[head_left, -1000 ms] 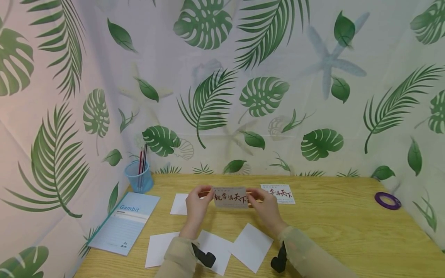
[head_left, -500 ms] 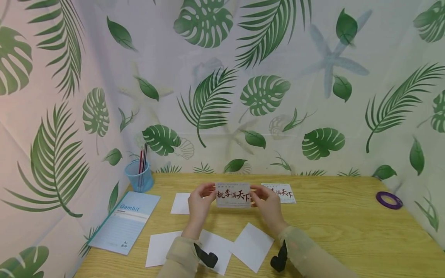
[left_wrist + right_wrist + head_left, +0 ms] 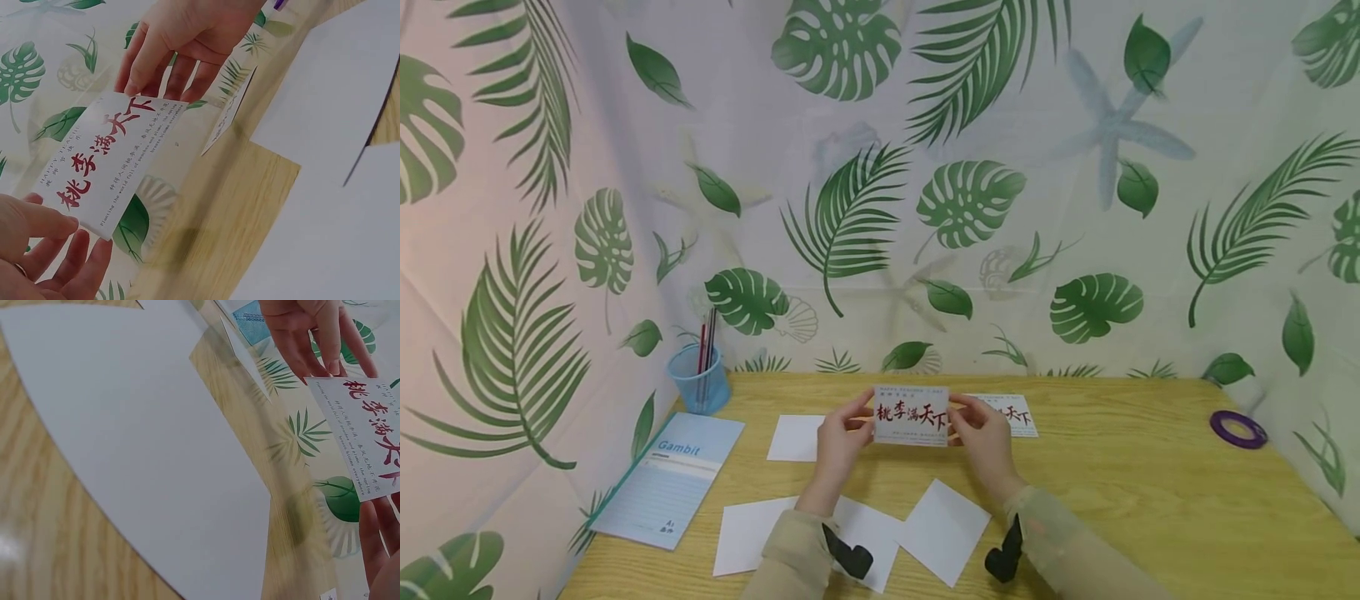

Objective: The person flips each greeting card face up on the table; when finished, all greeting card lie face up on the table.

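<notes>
A white card with red Chinese characters and small print is held up over the table, its printed face toward the head camera. My left hand pinches its left edge between thumb and fingers. On the opposite edge, the thumb and fingers of my right hand grip it the same way. In the left wrist view the card stretches between both hands. Behind my right hand lies a second card with matching red print, partly hidden by that hand.
Several blank white cards lie nearby, one between my forearms and another behind my left hand. On the left are a blue notebook and a blue mesh cup with pencils. A purple tape roll sits far right.
Both hands have shifted a little to the right and up with the card. Its printed face has tilted and now looks brighter and easier to read.
</notes>
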The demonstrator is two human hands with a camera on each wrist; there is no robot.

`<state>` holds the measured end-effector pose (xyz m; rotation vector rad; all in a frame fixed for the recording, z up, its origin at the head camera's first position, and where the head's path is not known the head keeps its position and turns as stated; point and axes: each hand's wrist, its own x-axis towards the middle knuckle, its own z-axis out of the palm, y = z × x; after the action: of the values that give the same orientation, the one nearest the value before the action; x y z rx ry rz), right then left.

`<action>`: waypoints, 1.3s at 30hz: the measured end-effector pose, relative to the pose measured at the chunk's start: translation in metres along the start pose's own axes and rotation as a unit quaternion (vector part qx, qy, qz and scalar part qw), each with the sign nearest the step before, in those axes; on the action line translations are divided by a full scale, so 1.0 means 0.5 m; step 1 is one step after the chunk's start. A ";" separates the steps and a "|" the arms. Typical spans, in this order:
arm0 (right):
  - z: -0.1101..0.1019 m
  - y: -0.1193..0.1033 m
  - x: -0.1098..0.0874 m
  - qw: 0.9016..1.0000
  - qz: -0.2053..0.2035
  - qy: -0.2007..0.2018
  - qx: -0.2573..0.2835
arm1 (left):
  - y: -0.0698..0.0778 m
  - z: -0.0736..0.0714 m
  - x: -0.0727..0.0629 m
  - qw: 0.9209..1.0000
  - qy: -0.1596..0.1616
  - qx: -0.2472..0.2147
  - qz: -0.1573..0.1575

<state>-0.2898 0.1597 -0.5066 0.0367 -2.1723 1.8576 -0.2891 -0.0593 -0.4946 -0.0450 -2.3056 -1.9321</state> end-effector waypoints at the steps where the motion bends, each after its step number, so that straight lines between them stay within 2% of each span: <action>1: -0.002 0.001 0.000 1.000 0.002 0.000 -0.002 | 0.000 0.002 0.000 1.000 -0.003 0.003 -0.002; 11: -0.012 0.004 0.003 0.998 0.032 -0.011 -0.050 | -0.001 0.019 -0.004 0.999 -0.004 0.033 -0.005; 20: -0.017 0.012 0.013 0.995 0.036 -0.026 -0.084 | -0.004 0.029 -0.001 0.999 0.006 0.029 -0.022; 25: -0.021 0.014 0.018 0.994 0.049 -0.041 -0.093 | -0.008 0.030 0.002 0.999 0.008 0.026 -0.020; 29: -0.023 0.014 0.019 0.993 0.057 -0.048 -0.095 | -0.012 0.033 0.003 0.999 -0.001 0.023 -0.023; 39: -0.028 0.014 0.018 0.990 0.060 -0.049 -0.116 | -0.029 0.045 0.007 0.998 -0.025 0.009 -0.054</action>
<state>-0.2973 0.1759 -0.5092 -0.0530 -2.4951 1.6822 -0.2959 -0.0402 -0.5121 0.0346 -2.4049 -1.9811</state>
